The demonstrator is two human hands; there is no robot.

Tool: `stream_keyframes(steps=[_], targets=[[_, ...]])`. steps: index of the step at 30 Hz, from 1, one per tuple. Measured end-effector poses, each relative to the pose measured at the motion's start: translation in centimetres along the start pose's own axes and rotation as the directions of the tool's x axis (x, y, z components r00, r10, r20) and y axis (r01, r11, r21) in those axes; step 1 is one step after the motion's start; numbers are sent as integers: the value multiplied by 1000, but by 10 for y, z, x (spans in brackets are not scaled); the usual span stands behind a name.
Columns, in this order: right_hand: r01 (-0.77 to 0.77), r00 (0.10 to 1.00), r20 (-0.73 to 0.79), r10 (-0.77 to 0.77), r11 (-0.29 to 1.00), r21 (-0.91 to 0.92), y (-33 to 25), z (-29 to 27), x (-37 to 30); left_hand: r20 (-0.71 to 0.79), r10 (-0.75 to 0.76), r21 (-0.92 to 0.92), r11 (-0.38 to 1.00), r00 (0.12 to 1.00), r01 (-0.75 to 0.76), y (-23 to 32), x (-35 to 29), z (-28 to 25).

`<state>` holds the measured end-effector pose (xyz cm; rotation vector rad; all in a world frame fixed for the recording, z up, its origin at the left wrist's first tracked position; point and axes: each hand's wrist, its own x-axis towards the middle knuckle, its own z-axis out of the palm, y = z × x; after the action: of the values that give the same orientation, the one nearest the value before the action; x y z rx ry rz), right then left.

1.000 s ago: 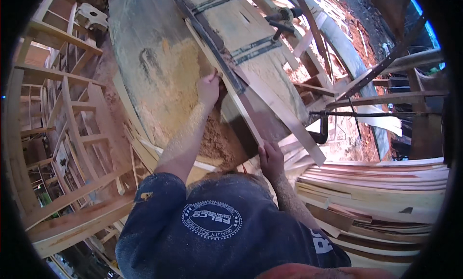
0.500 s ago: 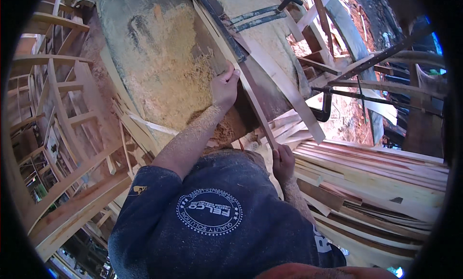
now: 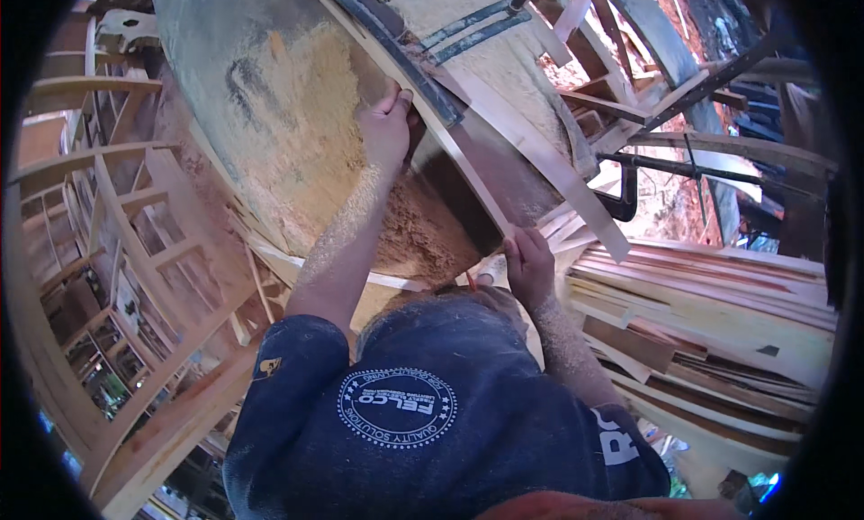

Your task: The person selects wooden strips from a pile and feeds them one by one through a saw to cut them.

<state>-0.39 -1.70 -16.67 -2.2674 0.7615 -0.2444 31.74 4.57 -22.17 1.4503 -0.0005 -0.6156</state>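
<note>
the curled left hand [image 3: 385, 131] is touching a wooden strip [image 3: 477, 185], hold unclear; rightward, the closed right hand [image 3: 530, 264] is gripping it.

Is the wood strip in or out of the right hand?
In: the right hand closes on the wood strip at its near end.

Table [image 3: 207, 61]: sawdust [image 3: 423, 237] at near edge, strip [image 3: 468, 174] left of guide bar [image 3: 393, 52], boards [image 3: 720, 313] off near-right corner, frames [image 3: 191, 212] beyond left edge.
</note>
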Motion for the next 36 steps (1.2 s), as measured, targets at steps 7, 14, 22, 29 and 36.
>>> stream_keyframes(steps=[7, 14, 22, 29, 36], targets=[[14, 999, -41, -12, 999, 42, -5, 5, 13, -15, 59, 63, 996, 998, -58, 10, 8, -1], [-7, 999, -42, 9, 999, 53, -3, 12, 17, -93, 71, -7, 997, 993, -72, 20, 9, 7], [-36, 999, -37, 39, 995, 98, -6, 19, 24, -40, 46, 23, 999, 998, -45, 23, 18, -3], [-23, 999, -38, 27, 994, 109, -12, 20, 38, -41, 52, 1, 999, 998, -52, 25, 32, -3], [-89, 995, -40, 92, 993, 72, -13, 24, 39, -12, 142, -11, 990, 990, -142, -5, 61, -20]])
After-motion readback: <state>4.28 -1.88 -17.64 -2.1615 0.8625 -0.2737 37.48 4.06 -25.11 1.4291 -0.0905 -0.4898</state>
